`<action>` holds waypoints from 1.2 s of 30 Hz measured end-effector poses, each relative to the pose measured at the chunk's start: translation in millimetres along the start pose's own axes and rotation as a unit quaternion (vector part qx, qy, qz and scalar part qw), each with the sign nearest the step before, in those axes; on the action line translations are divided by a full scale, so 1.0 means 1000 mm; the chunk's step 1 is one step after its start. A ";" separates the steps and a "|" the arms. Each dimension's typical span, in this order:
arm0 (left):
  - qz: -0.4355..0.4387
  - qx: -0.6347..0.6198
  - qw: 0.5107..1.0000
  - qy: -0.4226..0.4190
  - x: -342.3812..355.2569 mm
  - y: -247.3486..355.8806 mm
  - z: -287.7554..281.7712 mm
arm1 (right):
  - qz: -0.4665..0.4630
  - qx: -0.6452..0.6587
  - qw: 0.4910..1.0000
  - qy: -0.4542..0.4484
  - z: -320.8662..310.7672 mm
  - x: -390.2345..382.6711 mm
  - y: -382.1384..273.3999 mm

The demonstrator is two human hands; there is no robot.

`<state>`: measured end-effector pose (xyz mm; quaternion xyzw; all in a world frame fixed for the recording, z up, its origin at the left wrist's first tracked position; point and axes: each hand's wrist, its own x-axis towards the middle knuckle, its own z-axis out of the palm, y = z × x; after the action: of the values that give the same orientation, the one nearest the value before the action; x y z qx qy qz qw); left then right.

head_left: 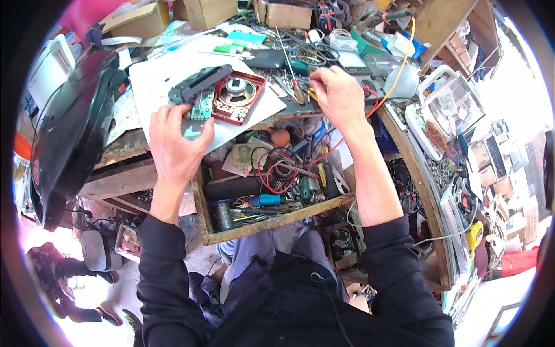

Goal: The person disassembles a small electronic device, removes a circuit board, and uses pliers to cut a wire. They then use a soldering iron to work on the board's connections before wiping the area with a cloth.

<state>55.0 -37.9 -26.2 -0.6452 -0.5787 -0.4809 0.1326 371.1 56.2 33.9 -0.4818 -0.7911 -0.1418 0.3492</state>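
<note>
My left hand (176,139) is closed around the lower edge of a small green circuit board (201,106), thumb on one side and fingers on the other. Against the board leans a black plastic casing part (199,82). Beside it lies an opened red case (241,111) with a round speaker (238,91) inside, on white sheets. My right hand (338,95) is curled, its fingertips drawn together over the tools at the bench's right. A yellow handle (313,94) shows just by those fingers; whether they grip it is hidden. A long screwdriver (297,89) with an amber handle lies left of them.
Below the bench edge an open wooden drawer (277,222) holds red wires, a solder spool (222,214) and several tools. A black lid-like object (75,139) stands at the left. At the right are a yellow cable (403,66) and a clear-fronted white case (451,104). Cardboard boxes (205,13) line the back.
</note>
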 end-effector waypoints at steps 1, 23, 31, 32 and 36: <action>0.002 -0.002 1.000 0.001 -0.001 0.001 0.001 | 0.001 0.014 1.000 0.009 -0.002 -0.003 -0.001; 0.023 0.007 0.999 0.025 -0.002 -0.003 0.006 | 0.135 0.237 0.941 -0.201 0.017 -0.099 -0.022; 0.021 0.015 0.999 0.023 -0.001 0.000 0.004 | 0.121 0.213 0.967 -0.064 0.025 -0.097 -0.019; 0.015 0.013 1.000 0.015 -0.001 0.000 0.005 | 0.115 0.210 0.970 -0.031 0.020 -0.096 -0.021; 0.019 0.006 1.000 0.023 0.001 0.002 0.006 | 0.076 0.217 0.972 0.051 0.001 -0.077 -0.041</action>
<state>59.0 -33.6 -27.5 -0.6444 -0.5660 -0.4890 0.1591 357.9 -13.9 -15.4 -0.4454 -0.7453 0.0358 0.4949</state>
